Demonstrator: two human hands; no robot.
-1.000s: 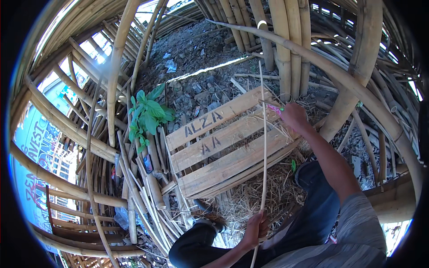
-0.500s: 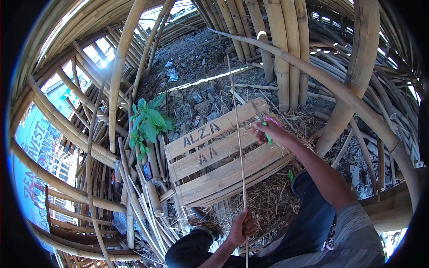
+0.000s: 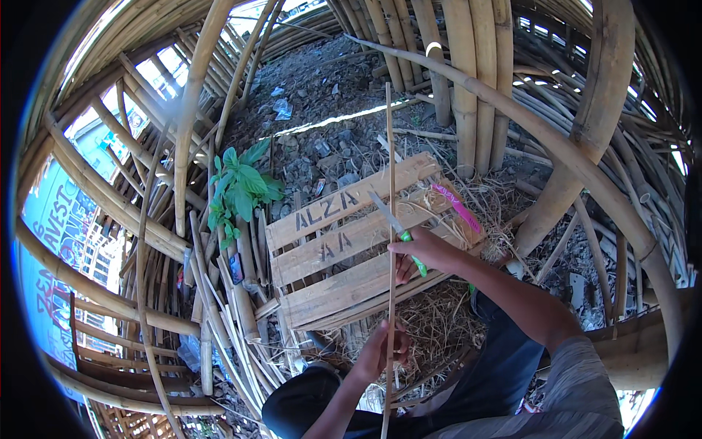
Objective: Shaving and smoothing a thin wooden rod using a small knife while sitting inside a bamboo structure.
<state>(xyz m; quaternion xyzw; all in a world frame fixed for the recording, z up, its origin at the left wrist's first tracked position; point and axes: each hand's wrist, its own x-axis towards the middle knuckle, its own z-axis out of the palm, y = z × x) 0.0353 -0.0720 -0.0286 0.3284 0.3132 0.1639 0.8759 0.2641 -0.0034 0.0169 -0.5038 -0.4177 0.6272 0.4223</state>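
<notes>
A long thin bamboo strip [image 3: 390,154] stands nearly upright in the picture, running across a slatted wooden crate [image 3: 322,274]. My left hand [image 3: 378,353] has its fingers closed around the strip's lower part. In my right hand [image 3: 431,254], just above the left, is a knife [image 3: 385,211] with a green handle. Its blade points up and to the left and crosses the strip. The right fingers are curled by the strip; whether they touch it I cannot tell. A pink strip-shaped thing [image 3: 459,207] lies on the crate's right end.
Thick bamboo poles [image 3: 479,88] rise at the back right, and one curved pole [image 3: 556,143] slants across the right side. A green leafy plant [image 3: 238,189] grows left of the crate, near several cut bamboo lengths [image 3: 205,322]. Straw-like shavings [image 3: 439,322] cover the ground below the crate.
My right hand has come left and down with the knife, from the crate's right end to the bamboo strip. My left hand has risen slightly, and the strip stands straighter. The pink thing shows more fully.
</notes>
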